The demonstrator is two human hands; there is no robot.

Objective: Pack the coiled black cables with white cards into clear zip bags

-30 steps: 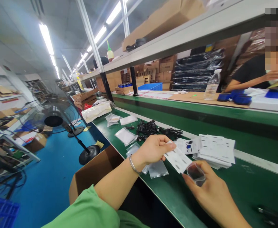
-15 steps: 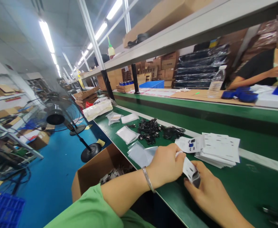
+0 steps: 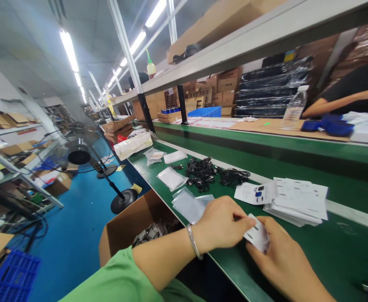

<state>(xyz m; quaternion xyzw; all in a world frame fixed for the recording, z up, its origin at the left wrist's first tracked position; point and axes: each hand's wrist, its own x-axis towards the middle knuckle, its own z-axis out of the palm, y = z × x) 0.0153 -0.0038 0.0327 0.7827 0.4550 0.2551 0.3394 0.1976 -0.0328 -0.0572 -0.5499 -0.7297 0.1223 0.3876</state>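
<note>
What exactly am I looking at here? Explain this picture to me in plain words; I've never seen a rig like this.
This picture comes from a camera worn on a person's head, looking forward and down, so the two bare arms at the bottom are the wearer's own. The left hand, with a silver metal bangle on its wrist, and the right hand together hold a curved white printed card. On the green workbench lie a stack of white printed cards, a tangle of black cables and clear plastic bags. An open brown cardboard box stands by the bench's near edge. Across the bench is another person in a black shirt.
</note>
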